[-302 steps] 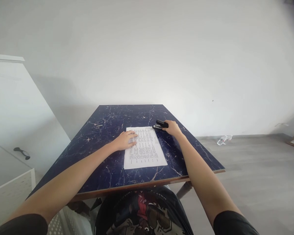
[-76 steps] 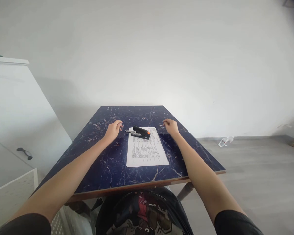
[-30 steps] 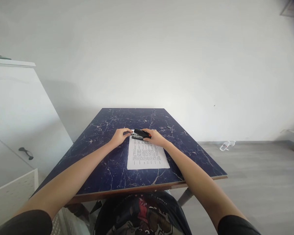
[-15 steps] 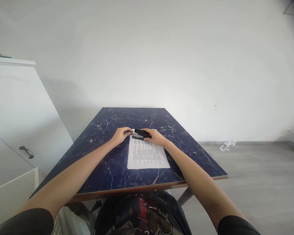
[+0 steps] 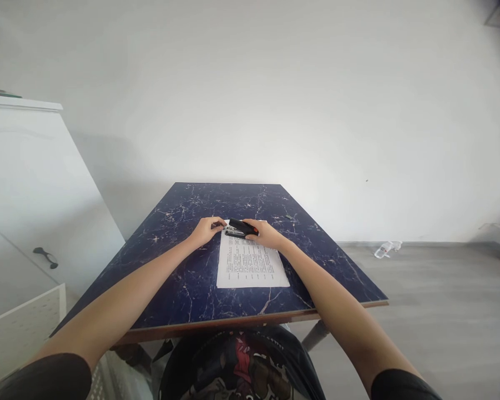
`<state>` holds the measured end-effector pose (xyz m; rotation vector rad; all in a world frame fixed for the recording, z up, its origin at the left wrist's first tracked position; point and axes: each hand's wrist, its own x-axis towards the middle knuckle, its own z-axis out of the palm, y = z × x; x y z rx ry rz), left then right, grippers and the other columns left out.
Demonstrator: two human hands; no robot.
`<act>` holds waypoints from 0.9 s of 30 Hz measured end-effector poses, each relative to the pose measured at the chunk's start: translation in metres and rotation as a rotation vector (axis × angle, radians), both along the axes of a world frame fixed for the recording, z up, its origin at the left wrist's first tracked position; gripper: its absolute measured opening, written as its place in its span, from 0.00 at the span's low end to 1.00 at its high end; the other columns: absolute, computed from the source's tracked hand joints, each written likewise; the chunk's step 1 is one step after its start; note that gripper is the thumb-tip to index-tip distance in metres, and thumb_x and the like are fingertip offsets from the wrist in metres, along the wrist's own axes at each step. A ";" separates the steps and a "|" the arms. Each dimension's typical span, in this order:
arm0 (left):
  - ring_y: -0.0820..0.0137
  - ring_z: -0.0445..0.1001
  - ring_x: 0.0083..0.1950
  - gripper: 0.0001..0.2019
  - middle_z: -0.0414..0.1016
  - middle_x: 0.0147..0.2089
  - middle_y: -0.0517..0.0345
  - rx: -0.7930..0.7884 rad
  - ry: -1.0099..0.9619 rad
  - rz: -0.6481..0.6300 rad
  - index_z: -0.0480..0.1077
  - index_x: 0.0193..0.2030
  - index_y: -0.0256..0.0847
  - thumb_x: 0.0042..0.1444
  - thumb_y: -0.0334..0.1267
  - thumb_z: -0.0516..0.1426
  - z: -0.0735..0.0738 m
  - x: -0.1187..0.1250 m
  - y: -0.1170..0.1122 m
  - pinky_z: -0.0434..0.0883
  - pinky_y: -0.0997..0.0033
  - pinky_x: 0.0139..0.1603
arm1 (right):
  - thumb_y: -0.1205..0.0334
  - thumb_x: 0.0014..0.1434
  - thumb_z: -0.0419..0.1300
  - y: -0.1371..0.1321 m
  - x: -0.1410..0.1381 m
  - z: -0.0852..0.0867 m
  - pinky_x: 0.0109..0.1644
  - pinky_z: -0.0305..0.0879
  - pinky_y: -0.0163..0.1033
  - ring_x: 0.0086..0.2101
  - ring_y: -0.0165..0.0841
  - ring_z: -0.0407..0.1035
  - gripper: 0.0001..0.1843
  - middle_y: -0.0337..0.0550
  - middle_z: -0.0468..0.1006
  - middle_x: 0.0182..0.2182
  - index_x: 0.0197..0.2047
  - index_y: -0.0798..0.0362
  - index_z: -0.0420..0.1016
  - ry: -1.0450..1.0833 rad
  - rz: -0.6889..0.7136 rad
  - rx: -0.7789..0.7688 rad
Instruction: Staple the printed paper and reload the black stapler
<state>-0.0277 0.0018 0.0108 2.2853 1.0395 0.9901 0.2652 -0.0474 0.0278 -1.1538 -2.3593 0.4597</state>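
My right hand [image 5: 268, 234] is wrapped round the rear of a black stapler [image 5: 242, 226] with an orange mark. The stapler's jaws gape to the left, showing silver metal inside. It lies over the upper part of a printed sheet of paper [image 5: 252, 266], which rests on the table. At the paper's upper left corner, my left hand [image 5: 206, 229] has thumb and fingers drawn together in a pinch, close to the stapler's front end. Whatever sits between those fingertips is too small to make out.
The dark blue marbled table [image 5: 183, 300] has a wooden front edge against my body. A small dark object [image 5: 289, 216] lies toward its right side. A white cabinet [image 5: 29, 178] stands at left. On the floor at right is a clear plastic bottle [image 5: 383, 249].
Almost nothing differs. The view has shifted very slightly, while both hands, the stapler and the paper keep their places.
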 end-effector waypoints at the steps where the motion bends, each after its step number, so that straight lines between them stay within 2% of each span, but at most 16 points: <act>1: 0.59 0.79 0.50 0.08 0.83 0.49 0.52 -0.003 0.007 0.002 0.81 0.44 0.44 0.63 0.39 0.60 -0.001 0.000 0.001 0.73 0.59 0.55 | 0.56 0.68 0.63 0.000 0.000 0.000 0.54 0.75 0.53 0.54 0.48 0.75 0.31 0.50 0.76 0.61 0.72 0.44 0.63 0.000 0.004 -0.003; 8: 0.58 0.80 0.51 0.09 0.84 0.49 0.53 0.010 0.058 0.006 0.81 0.45 0.45 0.63 0.39 0.59 -0.001 -0.003 -0.001 0.73 0.58 0.57 | 0.56 0.67 0.63 -0.002 0.000 0.003 0.54 0.75 0.53 0.54 0.49 0.74 0.31 0.50 0.76 0.61 0.71 0.43 0.64 -0.003 0.002 -0.011; 11: 0.59 0.80 0.51 0.10 0.84 0.49 0.54 0.065 0.132 -0.027 0.82 0.46 0.46 0.62 0.39 0.60 0.005 -0.011 -0.001 0.73 0.57 0.58 | 0.56 0.67 0.63 -0.002 0.000 0.001 0.54 0.75 0.52 0.54 0.48 0.75 0.31 0.50 0.76 0.61 0.71 0.43 0.64 0.003 0.012 0.000; 15: 0.59 0.81 0.51 0.07 0.84 0.48 0.54 0.102 0.147 -0.020 0.82 0.41 0.45 0.60 0.39 0.61 0.011 -0.026 0.000 0.73 0.57 0.61 | 0.56 0.67 0.63 0.000 0.002 0.000 0.54 0.75 0.52 0.53 0.47 0.75 0.31 0.50 0.76 0.60 0.71 0.44 0.64 0.006 0.013 -0.006; 19: 0.58 0.83 0.49 0.14 0.85 0.45 0.53 -0.031 0.038 0.047 0.80 0.50 0.44 0.58 0.41 0.64 0.013 -0.034 -0.001 0.75 0.56 0.60 | 0.55 0.62 0.68 0.002 0.009 0.000 0.54 0.74 0.50 0.53 0.47 0.75 0.36 0.51 0.77 0.59 0.71 0.46 0.64 0.012 0.015 0.007; 22: 0.58 0.84 0.46 0.15 0.86 0.43 0.51 -0.160 -0.049 0.052 0.80 0.48 0.42 0.54 0.42 0.67 0.014 -0.030 -0.005 0.77 0.55 0.58 | 0.54 0.57 0.72 0.005 0.015 -0.002 0.50 0.73 0.48 0.47 0.45 0.77 0.39 0.51 0.81 0.51 0.70 0.49 0.66 0.009 -0.017 0.004; 25: 0.58 0.84 0.41 0.20 0.85 0.44 0.46 -0.363 -0.178 0.009 0.79 0.50 0.39 0.51 0.42 0.69 0.013 -0.021 -0.011 0.80 0.59 0.44 | 0.55 0.56 0.73 0.007 0.017 -0.005 0.46 0.73 0.45 0.39 0.41 0.77 0.37 0.47 0.83 0.43 0.66 0.50 0.71 0.030 -0.070 -0.016; 27: 0.58 0.84 0.41 0.22 0.85 0.44 0.43 -0.483 -0.270 -0.001 0.79 0.51 0.37 0.49 0.42 0.70 0.012 -0.014 -0.014 0.77 0.64 0.35 | 0.56 0.54 0.73 0.007 0.016 -0.007 0.44 0.72 0.44 0.37 0.40 0.77 0.36 0.45 0.83 0.40 0.64 0.50 0.72 0.058 -0.082 -0.026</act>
